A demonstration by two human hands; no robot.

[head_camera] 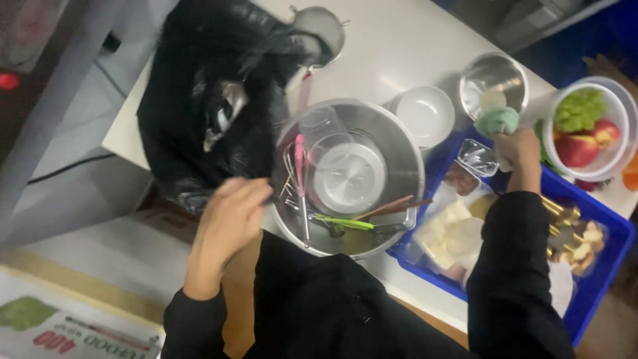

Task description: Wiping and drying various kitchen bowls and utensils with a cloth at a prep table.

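On the white counter (399, 40), left hand (229, 213) is gripping the crinkly black plastic bag (199, 100) beside the steel bowl (405, 153); right hand (518, 149) is grasping something pale green (497, 121) over the blue crate (601, 266).

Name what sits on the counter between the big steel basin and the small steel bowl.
In the head view, a white bowl sits between the steel basin and the small steel bowl, close beside the basin's rim.

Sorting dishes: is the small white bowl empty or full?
Empty: the white bowl stands upright beside the large steel basin, its inside bare white.
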